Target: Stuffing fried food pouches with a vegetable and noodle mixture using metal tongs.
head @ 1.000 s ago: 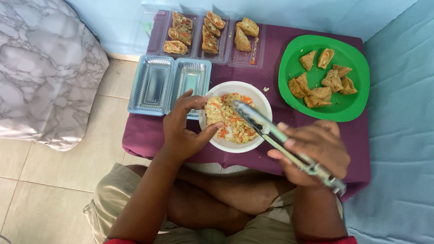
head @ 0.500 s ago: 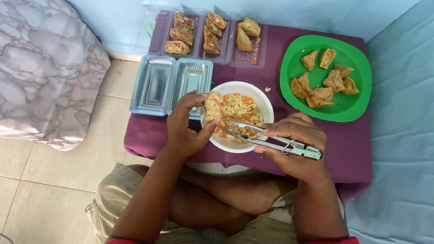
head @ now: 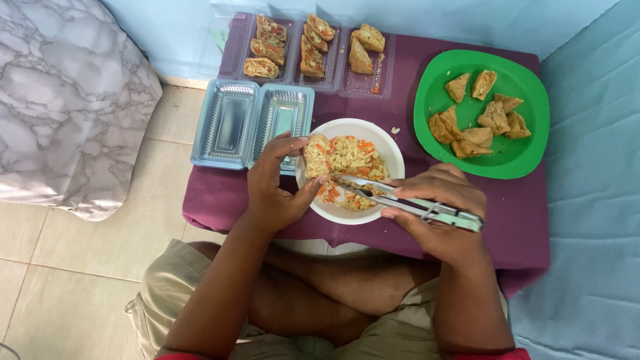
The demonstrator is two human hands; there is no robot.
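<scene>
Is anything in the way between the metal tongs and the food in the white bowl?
No, nothing visible: the metal tongs in the right hand already reach into the white round bowl of orange-flecked filling.

Soft, even daylight, faint shadows, no glare; sharp centre, slight wide-angle stretching at edges.

Shiny metal tongs point(head: 407, 201), glossy green plastic plate point(head: 527, 155), matt purple cloth point(head: 400, 100).
</scene>
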